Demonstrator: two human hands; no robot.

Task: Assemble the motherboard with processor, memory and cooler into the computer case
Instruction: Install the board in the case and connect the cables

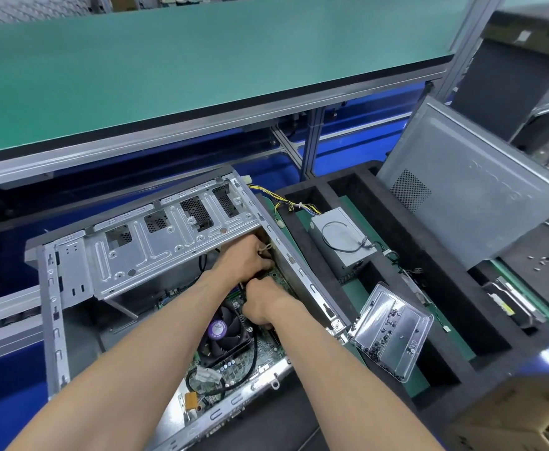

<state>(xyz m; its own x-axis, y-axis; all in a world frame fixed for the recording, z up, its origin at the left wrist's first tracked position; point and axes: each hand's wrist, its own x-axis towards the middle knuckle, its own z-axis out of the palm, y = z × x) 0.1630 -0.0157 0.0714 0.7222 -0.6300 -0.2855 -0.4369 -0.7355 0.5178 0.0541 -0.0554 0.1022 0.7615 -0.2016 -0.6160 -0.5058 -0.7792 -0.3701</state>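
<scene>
Steel computer case [81, 275] lies open side up, long axis near-left to far-right; left hand [245, 257] and right hand [261, 304] curl over the motherboard [234, 362], what their grip clamps hidden.

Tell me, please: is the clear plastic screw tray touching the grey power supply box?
Apart. The head view shows the screw tray leaning nearer the camera, with a strip of green mat and black foam visible between it and the power supply.

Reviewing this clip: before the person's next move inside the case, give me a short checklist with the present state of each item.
1. Motherboard lies in the case: ok.
2. Cooler sits on the board: ok.
3. Left hand and right hand at the board's far edge: ok.
4. What the fingers hold: cannot tell.
5. Screw tray right of the case: ok.
6. Power supply outside the case: ok.
</scene>
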